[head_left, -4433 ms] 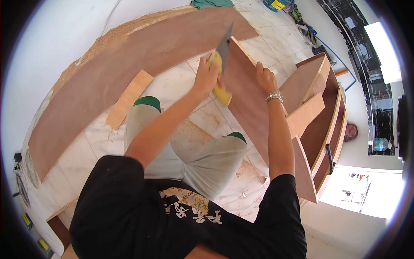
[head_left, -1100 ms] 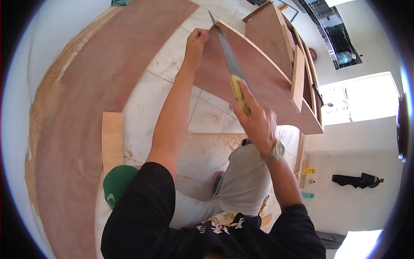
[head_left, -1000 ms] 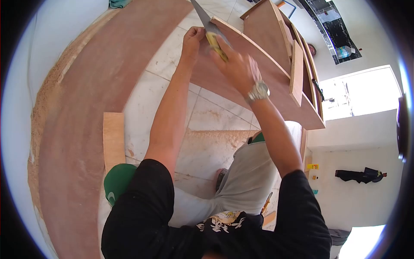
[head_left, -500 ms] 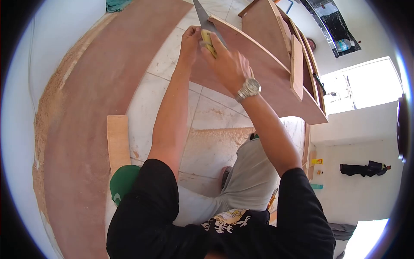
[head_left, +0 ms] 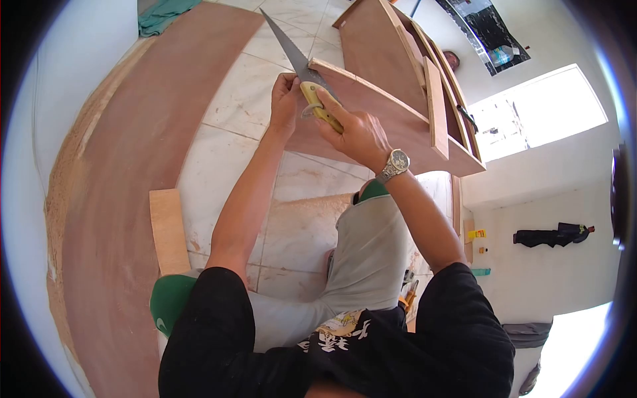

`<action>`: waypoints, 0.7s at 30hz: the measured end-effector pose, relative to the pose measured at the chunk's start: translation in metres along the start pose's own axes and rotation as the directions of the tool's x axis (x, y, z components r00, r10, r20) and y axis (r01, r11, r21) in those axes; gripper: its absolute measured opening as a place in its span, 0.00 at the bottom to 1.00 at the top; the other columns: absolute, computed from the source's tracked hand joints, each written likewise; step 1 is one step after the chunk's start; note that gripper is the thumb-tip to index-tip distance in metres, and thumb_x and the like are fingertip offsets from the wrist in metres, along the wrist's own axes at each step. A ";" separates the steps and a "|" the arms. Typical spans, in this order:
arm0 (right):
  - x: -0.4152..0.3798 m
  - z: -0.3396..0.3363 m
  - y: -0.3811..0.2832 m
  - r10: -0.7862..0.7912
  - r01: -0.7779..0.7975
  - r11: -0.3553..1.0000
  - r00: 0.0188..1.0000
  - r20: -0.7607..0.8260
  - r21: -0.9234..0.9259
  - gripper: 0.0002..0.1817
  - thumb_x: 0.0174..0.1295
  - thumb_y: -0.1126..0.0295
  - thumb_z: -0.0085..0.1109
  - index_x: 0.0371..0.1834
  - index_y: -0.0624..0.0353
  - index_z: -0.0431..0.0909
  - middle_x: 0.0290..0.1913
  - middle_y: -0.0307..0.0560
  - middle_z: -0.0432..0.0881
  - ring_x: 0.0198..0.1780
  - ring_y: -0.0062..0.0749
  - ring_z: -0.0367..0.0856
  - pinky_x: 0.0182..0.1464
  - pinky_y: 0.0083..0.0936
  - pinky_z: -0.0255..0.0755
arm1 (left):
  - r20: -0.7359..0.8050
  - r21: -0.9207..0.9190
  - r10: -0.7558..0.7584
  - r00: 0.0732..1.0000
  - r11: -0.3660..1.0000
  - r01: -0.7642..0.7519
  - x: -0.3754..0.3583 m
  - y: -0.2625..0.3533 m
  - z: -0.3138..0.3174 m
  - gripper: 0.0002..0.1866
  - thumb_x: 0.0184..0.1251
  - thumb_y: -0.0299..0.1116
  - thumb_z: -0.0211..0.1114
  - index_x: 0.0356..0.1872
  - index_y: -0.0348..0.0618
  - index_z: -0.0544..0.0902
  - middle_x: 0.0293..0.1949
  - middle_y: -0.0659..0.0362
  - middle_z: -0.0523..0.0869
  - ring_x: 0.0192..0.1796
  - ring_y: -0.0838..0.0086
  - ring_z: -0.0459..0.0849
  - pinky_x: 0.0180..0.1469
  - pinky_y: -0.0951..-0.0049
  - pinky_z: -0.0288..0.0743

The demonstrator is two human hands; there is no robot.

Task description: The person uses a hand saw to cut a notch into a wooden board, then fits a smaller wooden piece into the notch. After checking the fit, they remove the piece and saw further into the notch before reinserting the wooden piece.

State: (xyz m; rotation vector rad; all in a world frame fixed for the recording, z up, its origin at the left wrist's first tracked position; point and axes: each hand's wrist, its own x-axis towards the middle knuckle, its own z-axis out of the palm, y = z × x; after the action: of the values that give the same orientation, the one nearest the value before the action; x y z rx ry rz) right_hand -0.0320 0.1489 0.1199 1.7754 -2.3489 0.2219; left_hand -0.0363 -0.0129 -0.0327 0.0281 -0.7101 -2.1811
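My right hand (head_left: 358, 136) is wrapped round the yellow handle of a handsaw (head_left: 285, 46). The grey blade points up and to the left, crossing the end of a brown wooden panel (head_left: 391, 123). Beside the blade, my left hand (head_left: 285, 103) has its fingers curled at the panel's left end, close to the saw handle. Its fingertips are partly hidden, though they appear closed on the panel's edge. A metal watch (head_left: 397, 162) sits on my right wrist.
A long curved brown board (head_left: 126, 172) lies along the wall at left, with a small light wood piece (head_left: 169, 229) near its inner edge. The panel belongs to a wooden frame (head_left: 381, 50) at upper right. Sawdust lies on the tiled floor (head_left: 298, 232). A green cloth (head_left: 162, 16) is at top left.
The saw has drawn back slightly towards me, and more of its blade shows. My left hand stays by the panel's end. The whole view has shifted a little.
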 end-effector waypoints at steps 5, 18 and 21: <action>-0.003 -0.007 0.015 -0.012 0.014 0.999 0.997 -0.071 0.030 0.34 0.67 0.54 0.65 0.77 0.47 0.72 0.22 0.48 0.84 0.22 0.50 0.84 0.28 0.42 0.79 | 0.033 0.004 0.078 0.996 0.997 -0.078 0.008 -0.002 0.021 0.07 0.81 0.32 0.62 0.51 0.41 0.75 0.47 0.58 0.84 0.45 0.77 0.85 0.51 0.73 0.83; 0.005 -0.004 -0.023 0.092 -0.092 0.995 0.996 0.000 -0.045 0.33 0.72 0.48 0.59 0.77 0.50 0.72 0.26 0.53 0.85 0.27 0.53 0.86 0.29 0.48 0.77 | 0.014 0.063 0.218 0.976 0.974 -0.218 0.008 -0.018 0.000 0.05 0.80 0.28 0.61 0.47 0.37 0.77 0.41 0.58 0.84 0.41 0.81 0.83 0.42 0.79 0.80; 0.002 -0.003 -0.028 0.108 -0.108 0.994 0.994 0.017 -0.036 0.32 0.73 0.48 0.58 0.76 0.50 0.72 0.26 0.53 0.85 0.27 0.54 0.86 0.29 0.49 0.77 | 0.020 0.111 0.226 0.974 0.968 -0.227 0.003 -0.012 -0.002 0.04 0.80 0.27 0.60 0.47 0.36 0.77 0.42 0.58 0.85 0.41 0.80 0.84 0.43 0.79 0.80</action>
State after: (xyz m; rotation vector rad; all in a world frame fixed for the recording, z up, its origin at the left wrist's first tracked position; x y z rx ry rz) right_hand -0.0055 0.1402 0.1230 1.6433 -2.4491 0.1784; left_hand -0.0464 -0.0096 -0.0399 -0.0020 -0.7998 -1.9226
